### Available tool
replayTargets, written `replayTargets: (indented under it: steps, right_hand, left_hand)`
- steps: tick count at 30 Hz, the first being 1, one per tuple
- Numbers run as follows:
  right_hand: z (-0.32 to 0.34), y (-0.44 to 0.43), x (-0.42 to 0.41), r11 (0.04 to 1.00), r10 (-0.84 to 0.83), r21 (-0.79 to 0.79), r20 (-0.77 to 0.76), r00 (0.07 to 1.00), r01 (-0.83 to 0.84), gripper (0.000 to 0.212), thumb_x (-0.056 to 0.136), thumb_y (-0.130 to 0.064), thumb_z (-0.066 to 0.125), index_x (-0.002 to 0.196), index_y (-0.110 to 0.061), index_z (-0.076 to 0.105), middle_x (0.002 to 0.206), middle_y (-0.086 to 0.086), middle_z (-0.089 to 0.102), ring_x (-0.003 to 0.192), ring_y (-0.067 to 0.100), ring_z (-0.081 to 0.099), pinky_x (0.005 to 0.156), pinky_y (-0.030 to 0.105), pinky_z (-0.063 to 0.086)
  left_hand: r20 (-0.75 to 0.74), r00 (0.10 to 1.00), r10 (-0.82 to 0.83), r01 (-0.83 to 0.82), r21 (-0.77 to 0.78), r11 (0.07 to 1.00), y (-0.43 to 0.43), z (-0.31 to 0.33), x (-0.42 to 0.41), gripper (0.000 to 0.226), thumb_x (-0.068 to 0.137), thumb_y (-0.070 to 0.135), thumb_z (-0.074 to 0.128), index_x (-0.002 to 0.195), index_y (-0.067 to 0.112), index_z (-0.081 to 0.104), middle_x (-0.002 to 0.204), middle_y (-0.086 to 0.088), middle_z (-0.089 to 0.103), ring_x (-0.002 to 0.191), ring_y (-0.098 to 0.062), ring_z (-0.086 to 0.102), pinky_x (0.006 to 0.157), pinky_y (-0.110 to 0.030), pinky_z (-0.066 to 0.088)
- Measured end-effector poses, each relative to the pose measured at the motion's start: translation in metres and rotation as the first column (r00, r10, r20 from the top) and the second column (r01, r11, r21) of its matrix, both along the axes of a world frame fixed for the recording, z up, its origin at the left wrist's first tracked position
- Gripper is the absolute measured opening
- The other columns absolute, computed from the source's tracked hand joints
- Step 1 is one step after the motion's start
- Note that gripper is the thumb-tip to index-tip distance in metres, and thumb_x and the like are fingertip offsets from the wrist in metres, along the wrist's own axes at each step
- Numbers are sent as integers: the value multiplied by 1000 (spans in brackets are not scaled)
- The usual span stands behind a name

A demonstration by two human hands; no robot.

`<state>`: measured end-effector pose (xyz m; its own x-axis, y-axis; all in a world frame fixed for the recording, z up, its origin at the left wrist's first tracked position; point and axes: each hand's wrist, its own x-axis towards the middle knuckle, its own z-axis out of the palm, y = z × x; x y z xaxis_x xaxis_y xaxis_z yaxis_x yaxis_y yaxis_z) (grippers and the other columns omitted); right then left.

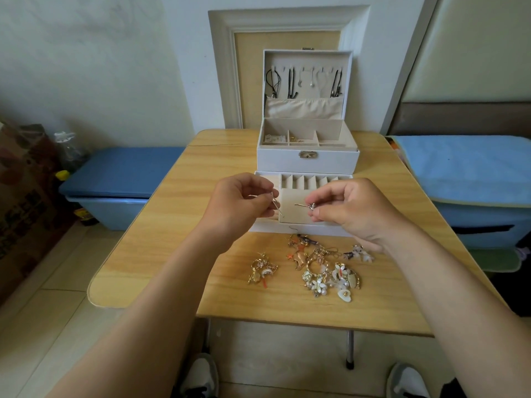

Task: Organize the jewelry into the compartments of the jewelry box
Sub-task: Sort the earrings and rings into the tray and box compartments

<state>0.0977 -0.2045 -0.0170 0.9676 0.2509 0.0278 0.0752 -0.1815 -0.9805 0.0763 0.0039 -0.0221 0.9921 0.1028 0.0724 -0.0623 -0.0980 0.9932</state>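
A wooden table [161, 254] stood on a pale tiled floor [57, 326], close to a white wall. A blue bin [120, 179] sat low on the left. A second blue bin [474, 225] sat on the right with a blue towel [465, 168] on top. A big white frame [224, 67] leaned on the wall behind the table.

At the back of the table stood the white jewelry box [307, 163] with its lid up (black cords [290, 81] hung inside the lid). Its bottom drawer [287, 229] was pulled out toward the person. Both hands hung over that drawer and hid part of it. The left hand [238, 199] pinched a thin silver pin [277, 206] between thumb and finger. The right hand [353, 211] pinched a small silver piece [307, 206] the same way. The two pieces were near each other but not touching. A big pile of jewelry [321, 268] lay on the table just in front of the drawer, with a small pile [263, 268] to its left.
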Motion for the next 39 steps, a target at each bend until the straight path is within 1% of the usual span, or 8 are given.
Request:
replayTargets:
  steps: [11,16,22,26,29,32,35,39]
  right_hand:
    - [1,-14,33,996,-88,11,21,996,88,24,87,12,63,99,-7,74,93,25,71,69,14,65,59,23,55]
    - [-2,-22,46,995,-97,15,13,995,97,29,88,10,62,89,-17,74,77,8,69,67,11,64,58,22,54]
    - [-5,-24,55,995,-91,30,-2,996,91,28,88,10,62,94,-15,74,74,3,67,67,11,64,59,22,53]
    - [-5,-24,59,996,-91,20,4,996,91,27,89,7,63,95,-16,75,78,6,68,70,14,66,59,22,53]
    - [-6,-23,62,996,-89,22,4,996,89,27,88,8,63,97,-14,76,79,9,69,70,16,67,59,22,53]
    - [-6,-21,64,996,-85,19,6,996,85,26,88,7,63,103,-10,77,82,14,71,71,17,67,61,22,54]
    - [-6,-20,66,996,-87,14,5,996,87,26,88,7,63,104,-7,76,82,13,71,71,16,67,60,21,53]
    - [-5,-21,68,996,-91,21,4,996,91,26,88,8,61,102,-8,77,79,6,69,68,11,67,59,21,53]
  left_hand:
    - [17,996,90,-92,185,978,-11,-1,69,15,90,-1,65,92,8,76,84,-7,75,74,-14,72,76,-25,60]
    - [11,996,92,-90,351,932,-13,-5,95,14,89,7,69,95,15,77,80,3,75,71,-7,72,57,-12,48]
    - [51,996,74,-90,516,852,-16,-9,114,18,91,5,64,98,15,78,89,7,73,72,2,65,62,-5,46]
    - [109,994,25,-87,615,784,-18,-12,118,18,90,6,65,101,15,76,89,7,72,83,-7,66,75,-12,49]
    - [115,993,26,-94,632,769,-18,-13,120,14,90,8,66,96,16,76,87,6,72,81,-10,66,76,-18,52]
    - [106,994,21,-85,642,762,-18,-15,122,14,90,9,67,97,17,77,88,7,72,79,-4,63,69,-6,45]
    - [95,995,21,-76,628,774,-17,-15,122,14,90,8,67,95,17,77,88,8,72,78,-4,64,69,-9,45]
    - [37,998,58,-67,358,931,-19,-9,120,17,90,0,65,89,12,76,84,3,76,78,-11,70,71,-21,56]
